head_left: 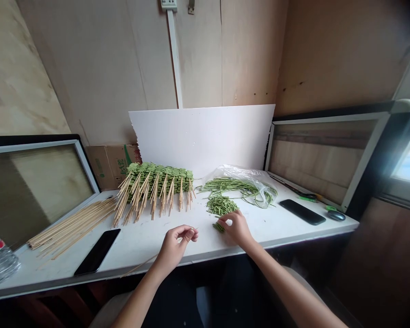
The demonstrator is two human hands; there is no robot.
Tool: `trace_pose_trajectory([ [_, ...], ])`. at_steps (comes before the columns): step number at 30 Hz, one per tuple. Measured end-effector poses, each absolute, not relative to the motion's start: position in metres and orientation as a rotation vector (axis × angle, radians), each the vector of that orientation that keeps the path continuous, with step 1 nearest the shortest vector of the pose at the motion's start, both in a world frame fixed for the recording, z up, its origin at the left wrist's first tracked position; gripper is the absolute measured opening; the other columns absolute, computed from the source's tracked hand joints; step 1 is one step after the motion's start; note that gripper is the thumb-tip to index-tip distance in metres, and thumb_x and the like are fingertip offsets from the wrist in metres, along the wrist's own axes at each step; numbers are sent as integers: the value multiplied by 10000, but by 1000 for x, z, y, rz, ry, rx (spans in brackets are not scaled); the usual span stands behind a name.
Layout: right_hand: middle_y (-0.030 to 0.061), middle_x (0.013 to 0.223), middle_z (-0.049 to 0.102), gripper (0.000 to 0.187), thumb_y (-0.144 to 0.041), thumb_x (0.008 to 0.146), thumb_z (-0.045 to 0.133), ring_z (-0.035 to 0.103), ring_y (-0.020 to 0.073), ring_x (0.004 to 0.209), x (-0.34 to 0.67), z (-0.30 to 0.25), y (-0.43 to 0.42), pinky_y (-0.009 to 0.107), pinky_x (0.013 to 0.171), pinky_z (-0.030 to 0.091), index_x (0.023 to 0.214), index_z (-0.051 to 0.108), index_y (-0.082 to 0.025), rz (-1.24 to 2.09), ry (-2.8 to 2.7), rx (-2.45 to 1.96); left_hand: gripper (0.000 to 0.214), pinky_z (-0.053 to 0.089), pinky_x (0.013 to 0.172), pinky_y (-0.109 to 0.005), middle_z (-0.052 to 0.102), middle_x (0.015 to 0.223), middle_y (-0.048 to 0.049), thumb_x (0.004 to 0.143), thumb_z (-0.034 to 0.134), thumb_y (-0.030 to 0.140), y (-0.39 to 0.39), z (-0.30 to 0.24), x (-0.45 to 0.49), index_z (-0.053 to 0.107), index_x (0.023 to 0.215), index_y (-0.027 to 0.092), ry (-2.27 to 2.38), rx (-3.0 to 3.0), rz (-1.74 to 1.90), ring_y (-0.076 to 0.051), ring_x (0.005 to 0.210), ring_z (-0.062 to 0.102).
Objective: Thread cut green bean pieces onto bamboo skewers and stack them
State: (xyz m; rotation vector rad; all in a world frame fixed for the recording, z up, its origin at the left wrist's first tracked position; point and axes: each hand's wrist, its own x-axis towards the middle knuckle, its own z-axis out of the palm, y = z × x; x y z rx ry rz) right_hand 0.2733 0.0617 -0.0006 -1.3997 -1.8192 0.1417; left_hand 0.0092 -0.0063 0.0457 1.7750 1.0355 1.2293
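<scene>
Against plywood walls (105,68), on the white table (276,223), left hand (176,246) pinches a skewer (140,266), right hand (237,228) grasps beans (219,226).

White foam board (205,136) leans upright at the back of the table (287,228); all positions are taken from it.

- Directly in front, near the table's front edge: left hand (177,241) pinches a bamboo skewer (140,266), whose shaft runs back past the edge.
- Just right of that: right hand (237,228), fingertips on a few cut bean pieces (219,226).
- Between that hand and the board: pile of cut beans (220,205).
- At its right foot: plastic bag of long beans (246,184).
- At its left foot: stacked bean skewers (157,182).
- Further left: loose skewers (71,228) and a black phone (97,250).
</scene>
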Motion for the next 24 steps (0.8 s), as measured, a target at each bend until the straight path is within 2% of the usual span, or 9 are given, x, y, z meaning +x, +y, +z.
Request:
trace_pose_trajectory([
  [3, 77, 866, 777, 301, -474, 909, 670, 625, 303, 937, 273, -2, 64, 400, 836, 466, 794, 808, -232, 123, -1864, -1423, 410, 573, 761, -326, 761, 920, -121, 947, 636, 526, -6, 46, 9, 791, 925, 147, 1043, 1873, 1275, -196, 771, 693],
  [7, 95, 885, 778, 393, -470, 995, 538, 623, 308, 936, 283, 0, 68, 390, 822, 467, 852, 797, -211, 133, -1779, -1442, 369, 555, 736, -304, 737, 894, -105, 950, 645, 489, -3, 45, 8, 812, 933, 161, 1042, 1910, 1280, -185, 768, 672],
  [10, 96, 918, 775, 295, -351, 991, 547, 611, 310, 937, 291, 4, 71, 385, 825, 467, 957, 802, -206, 77, -1794, -1485, 356, 546, 722, -299, 733, 875, -101, 948, 651, 477, -2, 43, 8, 815, 921, 162, 1039, 1915, 1272, -189, 768, 671],
  [13, 93, 942, 764, 228, -250, 954, 585, 596, 306, 934, 292, 10, 78, 379, 825, 464, 974, 810, -218, -2, -1906, -1529, 360, 535, 708, -293, 728, 847, -94, 950, 649, 478, -2, 41, 8, 815, 910, 161, 1038, 1927, 1244, -189, 759, 666],
  [20, 133, 922, 750, 97, -147, 811, 750, 577, 344, 1082, 269, 24, 113, 370, 832, 449, 761, 803, -211, -19, -2139, -1594, 373, 517, 740, -308, 727, 839, -94, 956, 641, 479, -3, 44, 8, 802, 883, 151, 1075, 1969, 1218, -197, 778, 662],
  [24, 127, 823, 753, 142, -97, 733, 799, 597, 353, 1096, 263, 26, 122, 376, 852, 457, 647, 765, -206, 16, -2144, -1588, 348, 508, 740, -308, 714, 807, -77, 958, 644, 461, -3, 45, 6, 795, 866, 161, 1097, 2007, 1245, -193, 768, 651],
])
